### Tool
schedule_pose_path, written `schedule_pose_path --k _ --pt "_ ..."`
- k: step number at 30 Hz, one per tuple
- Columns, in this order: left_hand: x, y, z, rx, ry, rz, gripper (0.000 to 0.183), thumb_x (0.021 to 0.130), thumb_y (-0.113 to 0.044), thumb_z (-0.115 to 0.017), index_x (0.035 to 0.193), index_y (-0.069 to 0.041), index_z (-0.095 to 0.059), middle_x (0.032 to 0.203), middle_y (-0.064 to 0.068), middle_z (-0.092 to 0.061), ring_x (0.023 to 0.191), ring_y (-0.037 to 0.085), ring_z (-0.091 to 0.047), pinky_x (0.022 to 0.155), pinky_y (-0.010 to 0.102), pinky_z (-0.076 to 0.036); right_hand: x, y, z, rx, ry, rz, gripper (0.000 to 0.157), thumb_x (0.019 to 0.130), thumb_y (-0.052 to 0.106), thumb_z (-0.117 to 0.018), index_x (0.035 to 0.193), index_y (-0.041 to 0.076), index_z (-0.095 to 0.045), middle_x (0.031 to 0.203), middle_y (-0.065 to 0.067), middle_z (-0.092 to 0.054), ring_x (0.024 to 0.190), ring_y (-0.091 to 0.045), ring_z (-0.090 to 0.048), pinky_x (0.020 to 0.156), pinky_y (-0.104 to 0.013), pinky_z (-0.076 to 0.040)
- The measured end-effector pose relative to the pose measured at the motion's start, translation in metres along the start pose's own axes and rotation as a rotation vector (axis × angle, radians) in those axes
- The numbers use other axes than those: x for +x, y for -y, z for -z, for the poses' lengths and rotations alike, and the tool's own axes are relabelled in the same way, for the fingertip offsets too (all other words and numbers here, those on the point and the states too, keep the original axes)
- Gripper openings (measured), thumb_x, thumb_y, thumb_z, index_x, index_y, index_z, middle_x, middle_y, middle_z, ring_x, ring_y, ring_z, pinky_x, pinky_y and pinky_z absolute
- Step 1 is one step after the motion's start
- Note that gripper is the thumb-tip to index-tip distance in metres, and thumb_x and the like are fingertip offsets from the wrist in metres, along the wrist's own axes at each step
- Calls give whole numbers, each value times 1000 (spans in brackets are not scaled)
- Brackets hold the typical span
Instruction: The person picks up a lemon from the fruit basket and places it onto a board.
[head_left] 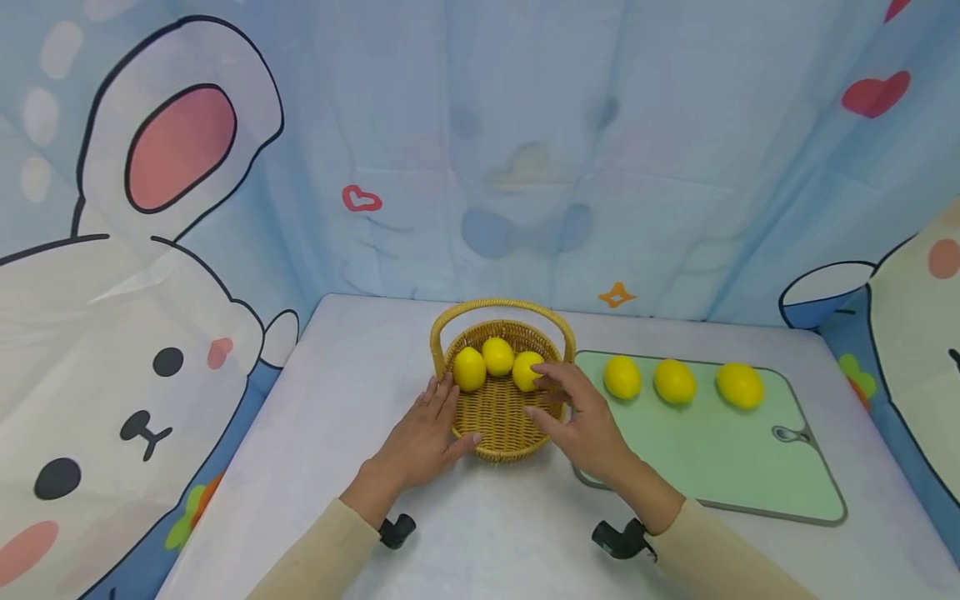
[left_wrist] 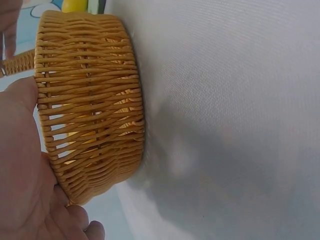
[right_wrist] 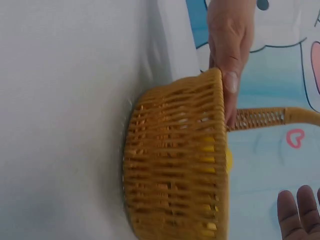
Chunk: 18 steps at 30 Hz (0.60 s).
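A woven wicker basket (head_left: 507,429) with a raised arched handle (head_left: 504,305) stands on the white table. Three lemons (head_left: 469,369) lie inside it, toward the back. My left hand (head_left: 426,437) rests at the basket's left side, fingers fairly straight along the outside and thumb at the front rim. In the left wrist view its palm lies beside the wicker wall (left_wrist: 90,100). Over the basket's right edge is my right hand (head_left: 588,421), fingers spread and slightly bent, holding nothing. Its fingertips overlap the rightmost lemon (head_left: 528,372) in the head view.
To the right lies a pale green cutting board (head_left: 712,454) with a row of three lemons (head_left: 675,382) along its far side. A light blue curtain (head_left: 525,167) with cartoon figures hangs behind the table.
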<state>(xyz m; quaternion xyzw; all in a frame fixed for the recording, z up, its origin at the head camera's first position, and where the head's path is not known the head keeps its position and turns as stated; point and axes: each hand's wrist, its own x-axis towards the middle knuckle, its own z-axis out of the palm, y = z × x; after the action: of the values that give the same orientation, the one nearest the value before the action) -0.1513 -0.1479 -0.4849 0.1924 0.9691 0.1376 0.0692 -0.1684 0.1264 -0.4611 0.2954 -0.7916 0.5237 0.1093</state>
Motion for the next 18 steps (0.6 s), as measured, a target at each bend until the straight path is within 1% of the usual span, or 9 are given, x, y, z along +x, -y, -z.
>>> schedule_pose_path --k 2,5,9,13,15,18 --pt "0 0 0 4 2 1 93 108 -67 -38 167 2 -18 178 17 -5 165 34 -4 133 48 -17 9 -3 -10 -4 50 -47 58 94 1 -78 146 13 -55 142 -11 -57 121 -19 -62 96 -43 -62" --pt "1 2 -1 11 5 3 93 108 -68 -37 167 1 -18 178 16 -5 165 34 -4 133 48 -17 26 -9 -24 0 123 -119 59 97 9 -77 149 15 -52 150 -15 -52 127 -30 -61 98 -54 -60" --pt "2 3 -2 24 8 7 94 108 -69 -35 167 1 -17 178 16 -3 165 33 -2 133 47 -16 49 -16 -40 -25 221 -236 65 99 18 -76 156 14 -47 159 -15 -44 136 -40 -57 103 -56 -57" --pt "2 4 -2 18 10 10 94 107 -70 -34 167 1 -17 178 15 -2 165 32 -2 133 46 -16 64 -25 -52 -50 290 -342 71 100 23 -75 162 19 -41 166 -11 -37 143 -40 -52 106 -56 -55" --pt "2 4 -3 11 8 7 94 107 -70 -35 167 1 -18 178 15 -3 165 32 -2 133 46 -17 69 -30 -57 -61 307 -368 73 101 24 -74 164 21 -38 168 -11 -35 145 -40 -50 107 -57 -54" --pt "2 4 -3 12 5 4 94 107 -70 -35 167 1 -18 178 16 -4 165 33 -3 133 47 -17 72 -35 -63 -88 316 -392 73 101 24 -74 164 23 -37 166 -12 -40 146 -39 -50 110 -58 -51"
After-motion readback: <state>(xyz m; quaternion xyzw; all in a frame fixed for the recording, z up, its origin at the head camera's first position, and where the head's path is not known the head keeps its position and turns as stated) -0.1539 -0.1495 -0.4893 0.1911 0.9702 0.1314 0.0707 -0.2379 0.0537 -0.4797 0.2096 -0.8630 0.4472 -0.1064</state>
